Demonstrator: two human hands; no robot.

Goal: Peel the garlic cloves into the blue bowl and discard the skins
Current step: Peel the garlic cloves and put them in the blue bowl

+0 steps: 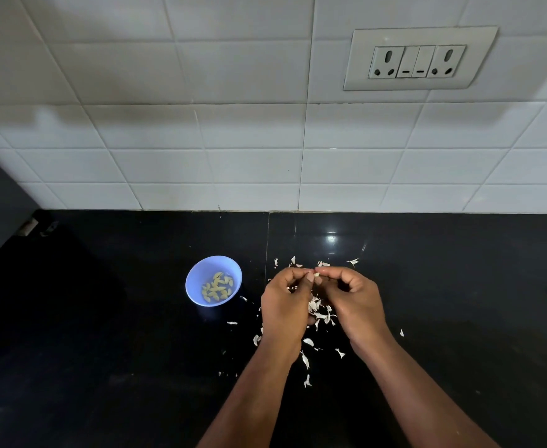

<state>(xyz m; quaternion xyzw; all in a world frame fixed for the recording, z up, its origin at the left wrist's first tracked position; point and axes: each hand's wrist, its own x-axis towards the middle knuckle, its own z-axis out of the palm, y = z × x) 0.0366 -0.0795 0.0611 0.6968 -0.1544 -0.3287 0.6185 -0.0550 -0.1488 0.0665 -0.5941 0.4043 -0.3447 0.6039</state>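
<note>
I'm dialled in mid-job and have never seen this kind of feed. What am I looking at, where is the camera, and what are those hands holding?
There is no machine here. One wide-angle camera sits on a person's head and looks forward and down, so the two bare arms coming up from the bottom edge are the wearer's own. The left hand and right hand meet fingertip to fingertip, pinching a small garlic clove between them, apparently peeling it. On the black countertop, left of the hands, stands a blue bowl that holds peeled cloves. Papery white skins lie scattered under and around the hands. Behind is a white tiled wall with a socket panel.
</note>
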